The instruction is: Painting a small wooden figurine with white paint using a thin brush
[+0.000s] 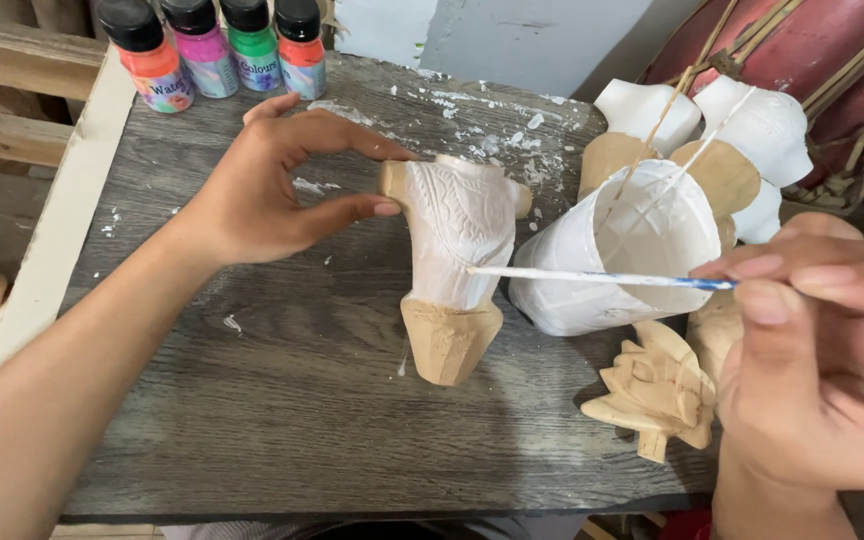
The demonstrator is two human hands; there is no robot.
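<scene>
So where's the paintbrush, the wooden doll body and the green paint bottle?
paintbrush (592,277), head view, middle of its white handle.
wooden doll body (457,235), head view, white-painted chest.
green paint bottle (253,52), head view, its green side.

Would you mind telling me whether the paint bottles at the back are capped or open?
Capped: all four paint bottles wear black screw caps and stand upright at the table's far edge.

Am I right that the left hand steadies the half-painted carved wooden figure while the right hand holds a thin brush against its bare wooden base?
Not quite: in the head view the thin white brush in the right hand touches the white-painted part of the carved wooden figure, not the bare base. The left hand does steady it.
</scene>
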